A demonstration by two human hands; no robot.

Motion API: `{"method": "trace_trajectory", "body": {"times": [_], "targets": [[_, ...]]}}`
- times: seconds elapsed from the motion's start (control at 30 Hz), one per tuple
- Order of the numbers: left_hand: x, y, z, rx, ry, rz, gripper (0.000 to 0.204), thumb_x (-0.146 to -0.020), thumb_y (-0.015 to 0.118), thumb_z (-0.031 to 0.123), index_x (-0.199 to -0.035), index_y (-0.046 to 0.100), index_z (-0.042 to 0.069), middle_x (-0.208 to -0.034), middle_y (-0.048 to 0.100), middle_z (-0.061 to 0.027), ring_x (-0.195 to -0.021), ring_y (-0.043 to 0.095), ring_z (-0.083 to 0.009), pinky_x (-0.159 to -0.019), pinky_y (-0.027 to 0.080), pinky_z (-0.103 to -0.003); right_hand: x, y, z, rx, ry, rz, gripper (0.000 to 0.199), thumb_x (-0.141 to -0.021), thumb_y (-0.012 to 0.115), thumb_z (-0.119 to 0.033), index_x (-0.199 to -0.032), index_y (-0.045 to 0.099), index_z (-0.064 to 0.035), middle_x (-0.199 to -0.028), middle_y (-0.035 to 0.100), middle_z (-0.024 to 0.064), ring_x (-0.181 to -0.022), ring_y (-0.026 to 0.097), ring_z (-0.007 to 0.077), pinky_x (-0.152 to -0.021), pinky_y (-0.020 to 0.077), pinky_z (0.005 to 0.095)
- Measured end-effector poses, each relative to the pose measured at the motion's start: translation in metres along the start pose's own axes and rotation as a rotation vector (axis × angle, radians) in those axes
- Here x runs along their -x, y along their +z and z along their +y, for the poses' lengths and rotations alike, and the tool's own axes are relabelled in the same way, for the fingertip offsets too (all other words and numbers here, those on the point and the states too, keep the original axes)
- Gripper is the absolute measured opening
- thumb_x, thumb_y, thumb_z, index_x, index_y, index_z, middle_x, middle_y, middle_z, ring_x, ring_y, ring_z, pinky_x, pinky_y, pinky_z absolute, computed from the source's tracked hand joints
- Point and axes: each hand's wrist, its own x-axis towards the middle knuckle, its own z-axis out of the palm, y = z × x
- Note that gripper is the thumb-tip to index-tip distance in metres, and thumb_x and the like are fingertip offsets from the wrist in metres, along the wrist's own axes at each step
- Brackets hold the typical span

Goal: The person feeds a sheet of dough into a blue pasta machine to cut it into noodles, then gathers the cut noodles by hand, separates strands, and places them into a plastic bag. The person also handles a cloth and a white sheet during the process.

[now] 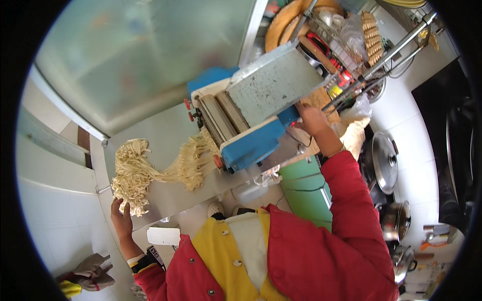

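Observation:
A blue-sided noodle machine (255, 146) with metal rollers and a grey feed plate (277, 83) stands on a metal table (161, 125). Pale noodles (193, 163) hang out at its left side. They trail into a larger pile of noodles (131, 173) near the table's left edge. My left hand (121, 216) is at the pile's near end, fingers apart and touching the strands. At the machine's right end, my right hand (312, 123) rests against the blue housing, beside a small red light. Its finger and thumb are apart; the other fingers are partly hidden.
A frosted glass panel (150, 50) borders the table's far side. Right of the machine are a metal rail (401, 42), a wooden board (319, 103) and a paper sack (353, 135). A lidded pan (384, 163) and pots lie farther right. A green cabinet (304, 188) stands below.

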Motion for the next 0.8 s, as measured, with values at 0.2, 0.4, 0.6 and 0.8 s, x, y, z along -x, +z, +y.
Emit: {"method": "trace_trajectory", "body": {"times": [0.2, 0.4, 0.6, 0.8], "targets": [[-0.053, 0.021, 0.005, -0.027, 0.188, -0.005, 0.026, -0.089, 0.063, 0.007, -0.115, 0.062, 0.002, -0.133, 0.056, -0.0163, -0.115, 0.057, -0.0278, -0.066, 0.051, -0.03, -0.006, 0.006, 0.002, 0.032, 0.002, 0.001, 0.071, -0.062, 0.085, -0.025, -0.124, 0.053, -0.0082, -0.098, 0.065, 0.018, -0.096, 0.063, 0.0364, -0.079, 0.0519, 0.0456], [-0.092, 0.047, 0.02, 0.02, 0.224, -0.059, 0.023, -0.09, 0.062, 0.008, -0.113, 0.063, 0.004, -0.135, 0.055, -0.0145, -0.112, 0.059, -0.0257, -0.072, 0.05, -0.03, -0.002, 0.009, -0.002, -0.022, 0.013, 0.045, 0.07, -0.063, 0.084, -0.022, -0.124, 0.054, -0.0074, -0.098, 0.065, 0.0174, -0.094, 0.064, 0.0369, -0.079, 0.0517, 0.0444], [-0.114, 0.058, 0.053, 0.008, 0.27, -0.12, 0.022, -0.09, 0.061, 0.009, -0.111, 0.061, 0.004, -0.135, 0.054, -0.013, -0.115, 0.056, -0.0265, -0.079, 0.048, -0.034, 0.0, 0.01, -0.004, -0.023, 0.062, 0.058, 0.072, -0.064, 0.084, -0.022, -0.128, 0.054, -0.0103, -0.095, 0.066, 0.0176, -0.092, 0.065, 0.0367, -0.078, 0.0527, 0.0444], [-0.119, 0.054, 0.07, 0.032, 0.311, -0.1, 0.02, -0.089, 0.062, 0.01, -0.108, 0.061, 0.004, -0.135, 0.055, -0.0136, -0.117, 0.056, -0.0293, -0.08, 0.048, -0.035, -0.001, 0.013, -0.002, -0.031, 0.067, 0.093, 0.072, -0.064, 0.083, -0.021, -0.129, 0.053, -0.0134, -0.093, 0.067, 0.0173, -0.091, 0.065, 0.0364, -0.075, 0.0534, 0.0445]]}}
